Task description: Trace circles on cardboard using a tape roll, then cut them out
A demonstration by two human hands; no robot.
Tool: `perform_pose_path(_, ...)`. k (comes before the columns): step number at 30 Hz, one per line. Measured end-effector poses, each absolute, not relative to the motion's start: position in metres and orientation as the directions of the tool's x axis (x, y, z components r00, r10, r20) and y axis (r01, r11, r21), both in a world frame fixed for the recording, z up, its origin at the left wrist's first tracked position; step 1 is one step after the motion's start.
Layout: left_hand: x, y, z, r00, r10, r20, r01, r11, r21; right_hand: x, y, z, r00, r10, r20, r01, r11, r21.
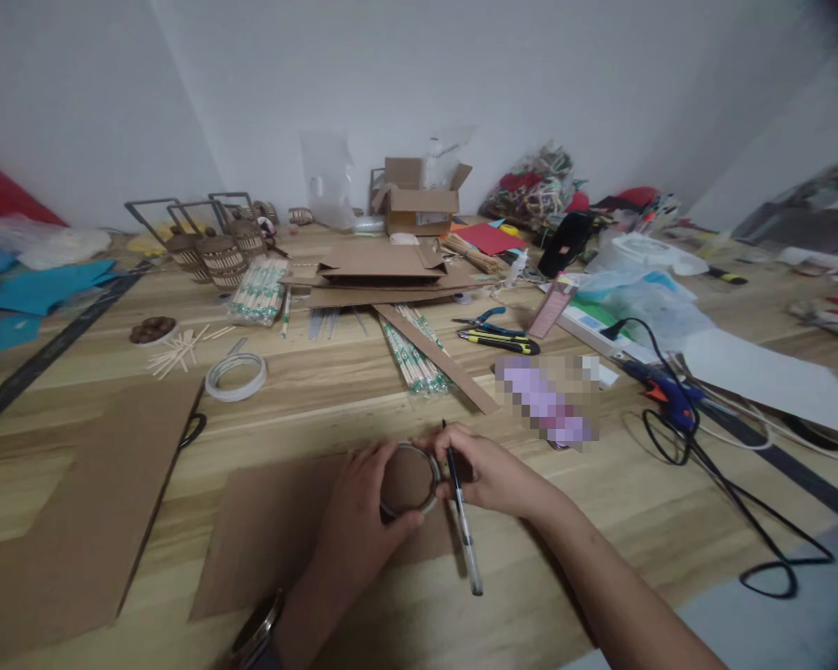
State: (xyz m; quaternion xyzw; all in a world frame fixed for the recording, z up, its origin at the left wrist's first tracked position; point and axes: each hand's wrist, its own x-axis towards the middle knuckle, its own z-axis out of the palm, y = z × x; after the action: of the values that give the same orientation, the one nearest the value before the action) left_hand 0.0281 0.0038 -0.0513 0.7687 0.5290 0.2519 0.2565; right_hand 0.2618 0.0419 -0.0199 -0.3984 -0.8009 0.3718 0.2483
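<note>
My left hand [363, 516], with a watch on its wrist, curls round the left side of a tape ring [429, 498] that lies flat on a piece of brown cardboard [258, 530]. My right hand [479, 470] is at the ring's right side, its fingers closed on a black and clear pen [466, 530]. The pen slants, with one end towards the table's near side. Inside the ring, bare cardboard shows. Whether the right fingertips also touch the ring is hard to tell.
A larger cardboard sheet [76, 502] lies left, scissors [194, 430] partly under it. Beyond are a white tape roll [236, 378], wrapped sticks [415, 358], a cutter [499, 341] and pliers [493, 326]. A glue gun [674, 400] with a looping black cable is at right.
</note>
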Motion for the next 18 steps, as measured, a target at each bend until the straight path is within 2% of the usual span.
perform_pose_path(7, 0.0281, 0.0039, -0.0516, 0.308, 0.941, 0.139, 0.68, -0.32, 0.659, 0.2618, 0.0422, -0.0213, -0.562, 0.821, 0.1, 0.454, 0.407, -0.792)
perform_pose_path(18, 0.0297, 0.0046, -0.0432, 0.309, 0.946, 0.097, 0.685, -0.292, 0.667, 0.2622, 0.041, -0.0179, -0.569, 0.819, 0.08, 0.455, 0.394, -0.799)
